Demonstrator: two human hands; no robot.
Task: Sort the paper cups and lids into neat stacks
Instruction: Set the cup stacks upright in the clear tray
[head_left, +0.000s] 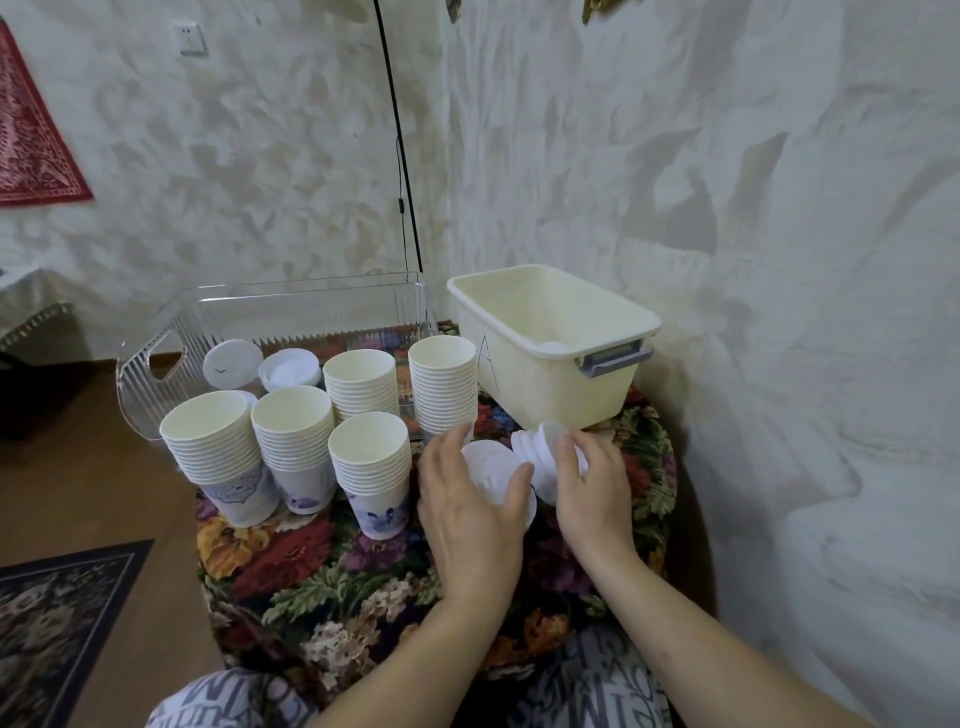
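both hands on white lids beside five cup stacks (332, 431)
left hand (470, 499) curled round a flat lid (488, 465); right hand (589, 480) gripped a tilted lid stack (537, 452).

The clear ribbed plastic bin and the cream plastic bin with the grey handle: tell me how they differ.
The clear ribbed plastic bin is see-through; the cream plastic bin is opaque. The clear one lies tipped on its side, the cream one upright, marked "A". Both hold white lids.
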